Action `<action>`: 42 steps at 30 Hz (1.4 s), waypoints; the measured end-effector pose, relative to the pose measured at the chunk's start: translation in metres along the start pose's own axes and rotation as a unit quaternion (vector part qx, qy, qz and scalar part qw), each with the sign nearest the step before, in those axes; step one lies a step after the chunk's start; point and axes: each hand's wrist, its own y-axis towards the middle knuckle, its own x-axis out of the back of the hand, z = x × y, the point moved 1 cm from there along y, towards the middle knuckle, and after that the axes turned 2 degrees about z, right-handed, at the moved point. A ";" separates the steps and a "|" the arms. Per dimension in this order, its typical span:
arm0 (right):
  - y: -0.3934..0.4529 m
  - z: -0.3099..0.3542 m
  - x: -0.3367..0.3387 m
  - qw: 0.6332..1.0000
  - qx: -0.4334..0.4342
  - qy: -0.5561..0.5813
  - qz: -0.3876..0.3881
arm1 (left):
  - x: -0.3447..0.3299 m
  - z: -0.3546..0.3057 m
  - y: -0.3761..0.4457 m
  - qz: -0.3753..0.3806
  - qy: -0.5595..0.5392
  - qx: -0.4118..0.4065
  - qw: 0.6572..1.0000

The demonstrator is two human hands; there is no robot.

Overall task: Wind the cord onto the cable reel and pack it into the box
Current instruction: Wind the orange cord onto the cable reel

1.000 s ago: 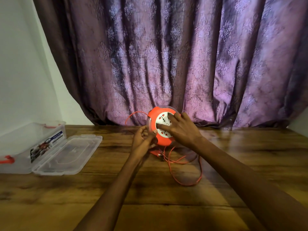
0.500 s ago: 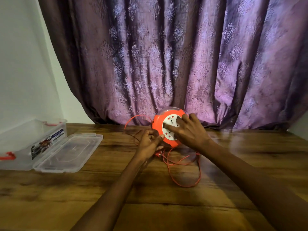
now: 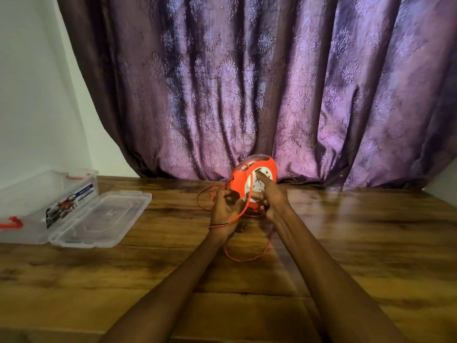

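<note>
An orange cable reel [image 3: 238,178] with a white socket face stands on edge on the wooden table [image 3: 371,243], close to the curtain. My right hand [image 3: 270,196] grips the reel, fingers on the white face. My left hand [image 3: 226,210] is closed on the thin orange cord [image 3: 244,258] just left of the reel. The cord runs up over the reel face, loops out to the left and lies in a loose loop on the table between my forearms. A clear plastic box [image 3: 44,194] with red latches sits at the far left, its hinged lid [image 3: 103,219] lying open flat.
A purple patterned curtain [image 3: 247,95] hangs right behind the reel along the table's back edge. A white wall [image 3: 32,95] is at the left. Bare wood stretches between the box and my arms and to the right of the reel.
The reel has turned so its face points more to the right. A strand of cord now crosses the reel face, and the loose loop on the table has shrunk. My left hand shifted slightly down.
</note>
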 end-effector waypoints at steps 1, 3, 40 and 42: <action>0.001 -0.001 0.000 1.000 0.007 -0.005 0.006 | 0.001 0.003 0.001 -0.002 -0.010 0.010 1.000; -0.001 -0.001 0.001 0.998 0.036 -0.030 0.032 | 0.002 0.003 0.002 0.000 -0.074 0.077 0.994; 0.101 0.060 0.091 0.929 0.182 -0.324 0.001 | 0.069 -0.020 0.041 0.094 -0.252 0.160 0.950; 0.086 0.047 0.089 0.940 0.181 -0.287 0.017 | 0.082 -0.024 0.045 0.070 -0.272 0.178 0.943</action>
